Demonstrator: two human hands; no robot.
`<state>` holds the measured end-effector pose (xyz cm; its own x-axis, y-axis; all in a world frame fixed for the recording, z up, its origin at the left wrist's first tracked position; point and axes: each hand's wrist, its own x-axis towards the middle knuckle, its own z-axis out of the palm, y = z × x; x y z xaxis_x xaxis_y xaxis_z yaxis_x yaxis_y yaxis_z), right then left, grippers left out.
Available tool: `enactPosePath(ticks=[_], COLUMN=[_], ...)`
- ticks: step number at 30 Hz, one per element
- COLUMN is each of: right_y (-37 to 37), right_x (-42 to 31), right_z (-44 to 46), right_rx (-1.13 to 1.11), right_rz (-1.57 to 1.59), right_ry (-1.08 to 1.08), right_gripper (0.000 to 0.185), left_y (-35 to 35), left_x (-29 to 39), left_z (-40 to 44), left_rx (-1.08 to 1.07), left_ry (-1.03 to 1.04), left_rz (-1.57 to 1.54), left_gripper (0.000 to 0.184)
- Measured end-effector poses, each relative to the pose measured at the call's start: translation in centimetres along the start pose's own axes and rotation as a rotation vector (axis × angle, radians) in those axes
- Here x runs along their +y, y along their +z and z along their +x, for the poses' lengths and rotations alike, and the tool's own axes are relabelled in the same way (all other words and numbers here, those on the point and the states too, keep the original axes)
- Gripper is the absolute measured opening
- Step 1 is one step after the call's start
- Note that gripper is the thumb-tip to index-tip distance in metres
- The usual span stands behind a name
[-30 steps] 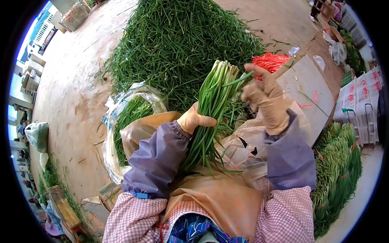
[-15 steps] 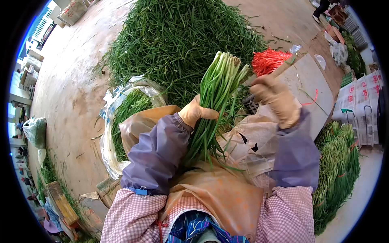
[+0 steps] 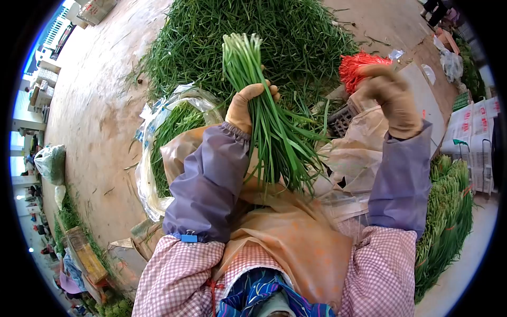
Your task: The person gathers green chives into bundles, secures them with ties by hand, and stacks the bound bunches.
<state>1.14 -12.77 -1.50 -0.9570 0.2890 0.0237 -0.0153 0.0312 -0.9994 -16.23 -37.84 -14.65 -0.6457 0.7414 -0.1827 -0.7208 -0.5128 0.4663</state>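
Observation:
A bunch of garlic chives (image 3: 269, 121) is held up in front of me, pale cut ends at the top and green leaves fanning down to the right. My left hand (image 3: 248, 103), in a tan glove, wraps round its middle. My right hand (image 3: 393, 103), gloved too, is raised on the right beside a heap of red plastic ties (image 3: 356, 68); motion smears its fingers, and I cannot tell whether it touches the ties. Behind the bunch spreads a large pile of loose chives (image 3: 243, 26).
Left of my lap stands an open plastic bag (image 3: 142, 174) with chives inside. Tied bunches (image 3: 446, 227) are stacked at my right, near white crates (image 3: 472, 142). A dark basket (image 3: 342, 122) and a pale board (image 3: 422, 98) lie ahead. Another person's legs (image 3: 438, 13) show at far right.
My left hand has lifted the bunch and tilted it, its cut ends shifting up and left. My right hand has moved up and right, closer to the red ties.

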Motion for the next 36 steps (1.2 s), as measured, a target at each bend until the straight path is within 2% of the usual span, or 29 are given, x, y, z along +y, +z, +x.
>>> enactPosePath(ticks=[2, 5, 8, 9, 14, 18, 19, 22, 23, 25, 28, 29, 32, 33, 36], right_y=[-0.4, 0.2, 1.0, 2.2, 7.4, 9.0, 9.2, 6.3, 4.6, 1.6, 0.7, 0.0, 0.9, 2.0, 3.5], right_x=[6.2, 7.1, 4.7, 3.9, 6.1, 7.4, 6.8, 6.9, 7.5, 8.4, 8.4, 7.5, 6.0, 5.2, 5.8], right_z=[0.1, -0.6, -1.3, -1.4, -1.2, -1.1, -0.9, 0.5, 0.8, 1.1, 0.0, -0.2, 0.0, 0.2, 0.9], right_rx=[0.12, 0.219, 0.099, 0.061, -0.218, -0.072, 0.038, 0.353, 0.322, 0.262, 0.494, 0.455, 0.303, 0.166, 0.092], right_rz=[-0.492, -0.277, 0.106, 0.042, -0.477, -0.15, 0.011, 0.321, 0.224, 0.03, -0.204, -0.093, 0.178, 0.111, 0.206], right_ry=[0.077, 0.062, 0.057, 0.065, 0.001, -0.072, -0.123, -0.216, -0.149, -0.019, -0.038, 0.054, -0.048, -0.013, -0.026], right_gripper=[0.026, 0.025, 0.026, 0.029, 0.033, 0.027, 0.023, 0.013, 0.011, 0.008, 0.007, 0.009, 0.013, 0.02, 0.027], left_y=[0.1, 0.4, 0.6, 0.7, 1.2, 1.3, 1.3, 0.4, 0.4, 0.1, 0.8, 1.2, 1.9, 2.4, 3.9], left_x=[0.5, 1.0, 1.3, 1.3, 1.0, 0.9, 1.0, 1.4, 1.6, 1.9, 1.9, 1.7, 1.7, 1.6, 1.4], left_z=[0.1, 0.0, -0.4, -0.2, -0.5, -0.8, -0.7, 0.1, 0.4, 0.9, 0.9, 1.0, 0.8, 1.0, 0.7], left_rx=[0.019, -0.011, -0.124, -0.208, -0.21, -0.116, -0.033, 0.013, 0.122, 0.143, 0.278, 0.304, 0.31, 0.307, 0.379], left_ry=[0.004, 0.065, 0.055, 0.072, 0.059, 0.085, 0.104, 0.083, 0.107, 0.081, 0.036, 0.058, -0.005, -0.034, 0.014], left_rz=[-0.047, -0.101, -0.113, -0.102, -0.094, -0.086, -0.084, -0.102, -0.039, -0.038, 0.028, 0.062, 0.128, 0.119, 0.196], left_gripper=[0.054, 0.052, 0.054, 0.057, 0.059, 0.055, 0.048, 0.042, 0.015, 0.012, 0.012, 0.012, 0.014, 0.014, 0.016])
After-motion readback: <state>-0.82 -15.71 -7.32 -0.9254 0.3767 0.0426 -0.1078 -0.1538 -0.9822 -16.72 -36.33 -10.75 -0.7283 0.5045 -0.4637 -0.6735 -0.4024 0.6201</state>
